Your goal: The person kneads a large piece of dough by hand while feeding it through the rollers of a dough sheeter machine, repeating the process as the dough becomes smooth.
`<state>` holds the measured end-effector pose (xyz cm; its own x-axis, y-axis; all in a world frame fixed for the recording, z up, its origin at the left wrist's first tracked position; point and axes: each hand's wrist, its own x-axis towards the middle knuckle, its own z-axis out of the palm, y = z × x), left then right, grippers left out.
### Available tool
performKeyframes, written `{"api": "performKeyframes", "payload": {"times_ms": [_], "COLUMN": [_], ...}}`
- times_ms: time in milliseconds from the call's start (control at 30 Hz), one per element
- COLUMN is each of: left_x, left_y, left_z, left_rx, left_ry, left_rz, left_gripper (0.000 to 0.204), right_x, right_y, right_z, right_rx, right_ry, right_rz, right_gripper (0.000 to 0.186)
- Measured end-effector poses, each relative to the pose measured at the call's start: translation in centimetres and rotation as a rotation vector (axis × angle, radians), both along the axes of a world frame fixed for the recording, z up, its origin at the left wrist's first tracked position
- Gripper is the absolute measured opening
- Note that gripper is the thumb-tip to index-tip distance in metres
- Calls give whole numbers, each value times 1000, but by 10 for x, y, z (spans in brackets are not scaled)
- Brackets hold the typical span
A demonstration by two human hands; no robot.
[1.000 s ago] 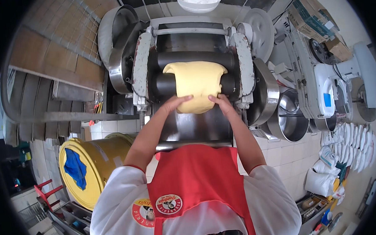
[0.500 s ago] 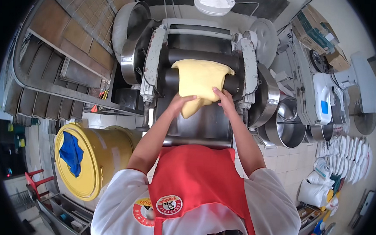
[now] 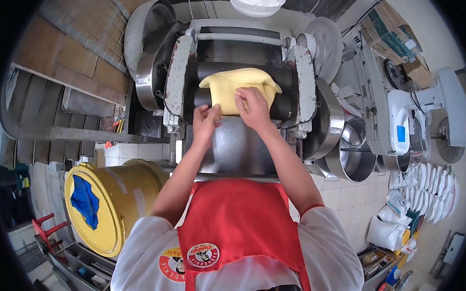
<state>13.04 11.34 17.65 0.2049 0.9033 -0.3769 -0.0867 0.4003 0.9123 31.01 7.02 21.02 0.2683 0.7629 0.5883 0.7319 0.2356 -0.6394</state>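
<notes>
A pale yellow sheet of dough lies over the dark rollers of a dough sheeter, its right side bunched in a fold. At the dough's lower left edge is my left hand, fingers apart and thumb close against the dough. My right hand rests over the middle right of the dough with fingers bent in and the fingertips near one another. Part of the dough is hidden under that hand. Below the rollers a smooth metal slope runs toward my red apron.
White painted side frames with chipped edges flank the rollers. Steel guards bulge outward at the sides. A bowl of white powder hangs beyond. Yellow drums stand at left, a tray rack behind; steel bowls are at right.
The dough's hanging lower flap is now up on the rollers. My right hand has moved up and left onto the dough; my left hand has shifted left and no longer grips the edge.
</notes>
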Motion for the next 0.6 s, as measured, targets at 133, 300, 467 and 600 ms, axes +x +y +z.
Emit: {"api": "performKeyframes", "payload": {"times_ms": [133, 300, 467, 600], "left_x": [-32, -36, 21, 50], "left_y": [-12, -10, 12, 34], "left_z": [-52, -123, -150, -160], "left_rx": [-236, -577, -745, -766], "left_ry": [9, -47, -458, -1023], "left_rz": [-109, -170, -76, -93], "left_gripper": [41, 42, 65, 65], "right_x": [16, 33, 30, 25], "right_y": [54, 94, 80, 27], "right_z": [-26, -45, -41, -62], "right_rx": [-79, -66, -179, -239], "right_ry": [-292, -284, -39, 380], "right_rz": [-183, -184, -103, 39], "right_gripper": [17, 21, 22, 16]}}
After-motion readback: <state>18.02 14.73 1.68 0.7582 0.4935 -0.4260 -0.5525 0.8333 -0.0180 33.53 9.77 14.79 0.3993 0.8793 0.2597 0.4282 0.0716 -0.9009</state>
